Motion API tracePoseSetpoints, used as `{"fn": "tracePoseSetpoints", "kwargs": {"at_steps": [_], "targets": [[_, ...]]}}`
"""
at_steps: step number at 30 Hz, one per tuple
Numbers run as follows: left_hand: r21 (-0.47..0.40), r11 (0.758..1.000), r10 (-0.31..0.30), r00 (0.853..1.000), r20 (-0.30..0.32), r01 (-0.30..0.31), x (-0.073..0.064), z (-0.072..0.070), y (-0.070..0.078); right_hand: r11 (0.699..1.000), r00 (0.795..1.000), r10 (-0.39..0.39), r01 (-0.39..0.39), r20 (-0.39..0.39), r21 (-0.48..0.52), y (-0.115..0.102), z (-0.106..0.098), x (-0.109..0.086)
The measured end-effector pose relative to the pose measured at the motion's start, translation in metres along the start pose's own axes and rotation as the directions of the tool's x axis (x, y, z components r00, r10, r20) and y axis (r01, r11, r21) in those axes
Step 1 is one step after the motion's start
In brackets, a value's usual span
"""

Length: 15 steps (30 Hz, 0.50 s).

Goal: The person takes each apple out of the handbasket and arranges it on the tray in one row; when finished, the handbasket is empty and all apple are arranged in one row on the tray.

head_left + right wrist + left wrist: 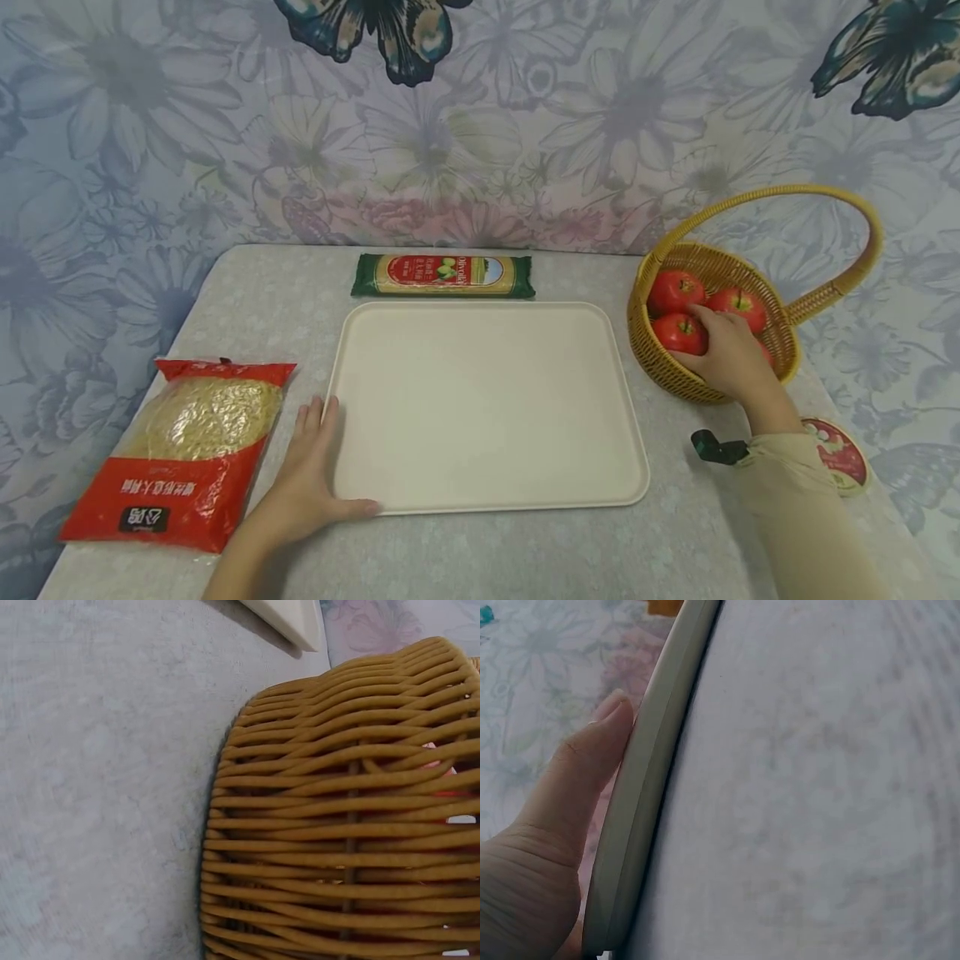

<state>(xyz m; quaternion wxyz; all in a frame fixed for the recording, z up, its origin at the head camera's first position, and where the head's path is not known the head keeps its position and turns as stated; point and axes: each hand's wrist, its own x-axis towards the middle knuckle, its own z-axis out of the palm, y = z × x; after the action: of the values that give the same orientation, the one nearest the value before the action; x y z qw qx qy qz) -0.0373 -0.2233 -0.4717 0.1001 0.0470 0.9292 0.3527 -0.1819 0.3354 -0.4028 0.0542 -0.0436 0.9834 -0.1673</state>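
A yellow-brown wicker basket (675, 385) with a tall handle holds several red apples (677, 292). Inside it, my right hand (723, 354) grips the front apple (680, 333), thumb on the near side and fingers over the far side. Only the basket's woven wall (352, 817) fills the right wrist view; that hand is hidden there. My left hand (303, 475) rests with straight, spread fingers at the near left corner of a cream tray (487, 408). In the left wrist view, its thumb (592, 750) lies against the tray's rim (641, 772).
Left of the tray lies a red and clear bag of pasta (180, 458). A green-ended spaghetti pack (442, 276) lies behind the tray. Near my right sleeve (802, 517) is a round red-labelled package (840, 457), partly covered. A flowered wall covering (480, 150) stands behind the table.
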Motion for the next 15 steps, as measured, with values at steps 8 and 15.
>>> {"fn": "tracePoseSetpoints", "kwargs": {"at_steps": [8,15], "targets": [[0.019,1.000,-0.004,1.000,0.022,0.003,-0.0039,-0.0024,-0.0038,0.993,0.997,0.024,-0.015,0.076,-0.114,-0.0017,-0.0036,0.0067],[0.024,0.999,-0.043,0.998,0.039,0.042,-0.0030,-0.0025,-0.0060,0.990,0.988,0.032,-0.010,0.150,-0.143,-0.0026,-0.0039,0.0093]]}}
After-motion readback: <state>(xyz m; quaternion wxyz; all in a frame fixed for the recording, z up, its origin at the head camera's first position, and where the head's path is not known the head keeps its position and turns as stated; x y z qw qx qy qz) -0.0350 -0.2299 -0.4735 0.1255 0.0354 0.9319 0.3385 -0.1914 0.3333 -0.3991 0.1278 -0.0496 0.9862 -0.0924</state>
